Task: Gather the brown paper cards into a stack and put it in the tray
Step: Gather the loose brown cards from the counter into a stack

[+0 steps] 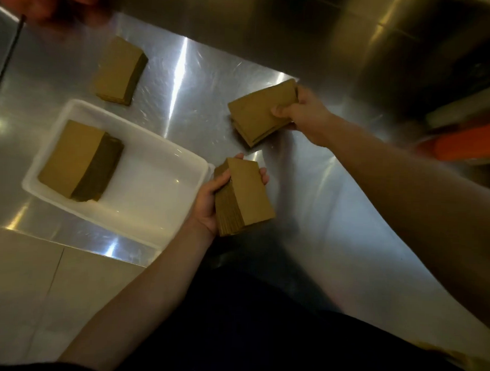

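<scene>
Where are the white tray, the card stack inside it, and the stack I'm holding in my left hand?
white tray [155, 182], head view, bare floor of the tray.
stack in the tray [70, 157], head view, its top card.
held stack [249, 191], head view, top card; left hand [208, 203] grips it.

Stainless steel table [185, 114], bright streaks of glare across it. Sitting on it: a white plastic tray [155, 187] near the left edge, a stack of brown cards [118, 70] just beyond the tray, and a second card stack [254, 119] well off to the right.
</scene>
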`<state>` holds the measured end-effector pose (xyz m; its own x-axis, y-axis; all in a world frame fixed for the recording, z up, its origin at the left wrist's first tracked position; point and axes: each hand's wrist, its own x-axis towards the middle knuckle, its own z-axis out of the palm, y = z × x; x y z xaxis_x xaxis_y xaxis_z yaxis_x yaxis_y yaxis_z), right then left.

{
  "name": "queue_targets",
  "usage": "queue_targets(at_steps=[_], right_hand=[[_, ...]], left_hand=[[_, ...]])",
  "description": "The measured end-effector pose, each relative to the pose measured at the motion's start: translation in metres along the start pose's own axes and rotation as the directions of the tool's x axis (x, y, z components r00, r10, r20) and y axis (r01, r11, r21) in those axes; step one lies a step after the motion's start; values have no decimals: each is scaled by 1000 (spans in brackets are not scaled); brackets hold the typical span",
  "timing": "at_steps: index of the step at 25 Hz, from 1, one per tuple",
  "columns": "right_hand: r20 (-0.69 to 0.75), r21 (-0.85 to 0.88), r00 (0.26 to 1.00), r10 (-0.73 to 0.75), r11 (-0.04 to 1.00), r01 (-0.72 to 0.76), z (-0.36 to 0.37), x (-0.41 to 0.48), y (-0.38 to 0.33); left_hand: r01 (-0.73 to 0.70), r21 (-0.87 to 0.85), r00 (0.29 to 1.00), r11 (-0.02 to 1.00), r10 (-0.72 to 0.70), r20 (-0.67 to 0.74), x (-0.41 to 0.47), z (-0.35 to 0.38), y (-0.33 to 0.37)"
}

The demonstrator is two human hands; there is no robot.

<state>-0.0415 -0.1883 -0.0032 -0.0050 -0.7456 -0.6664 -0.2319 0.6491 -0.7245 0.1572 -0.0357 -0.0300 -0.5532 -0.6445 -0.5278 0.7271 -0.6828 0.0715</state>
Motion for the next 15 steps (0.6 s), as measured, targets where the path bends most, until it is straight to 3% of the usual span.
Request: queue_targets(at_steps=[2,5,10,15], right_hand=[[-5,129,1000,1,992,0,-21,-25,13],[8,154,1000,-19,988,17,-51,-65,26],[216,168,975,-44,986,7,-73,-139,39],[341,-150,938,-61,982,119,-56,-177,43]], left_hand=[[19,36,999,999,-18,-32,-2,1,-2],[23,92,997,996,-16,-81,-6,4,-2],[5,275,995,962,23,-100,-19,22,-6],[110,542,992,833,-59,-110,-32,43,-20]])
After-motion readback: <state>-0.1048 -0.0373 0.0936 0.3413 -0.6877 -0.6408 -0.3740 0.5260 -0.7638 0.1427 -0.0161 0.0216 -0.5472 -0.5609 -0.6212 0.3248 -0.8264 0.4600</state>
